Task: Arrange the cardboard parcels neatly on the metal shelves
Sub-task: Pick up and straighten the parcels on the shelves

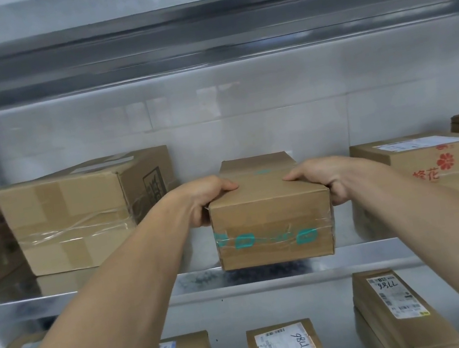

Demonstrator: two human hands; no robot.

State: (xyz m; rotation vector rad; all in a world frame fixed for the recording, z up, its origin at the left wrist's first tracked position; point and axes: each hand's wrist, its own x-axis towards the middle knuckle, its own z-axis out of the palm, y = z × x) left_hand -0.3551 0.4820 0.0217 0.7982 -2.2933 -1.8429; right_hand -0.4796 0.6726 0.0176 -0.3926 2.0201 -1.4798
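While I grip the teal-taped parcel (272,221) with my left hand (205,199) and right hand (327,179), it sits at the middle shelf (388,247) front edge. Next, probably slide it back, squared between neighbouring boxes.

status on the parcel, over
Both gripping: left hand and right hand on the parcel sides. Parcel at the shelf front edge. Either side, not touching: big box, flowered box.

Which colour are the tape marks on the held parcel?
Teal marks on the brown held parcel; head view.
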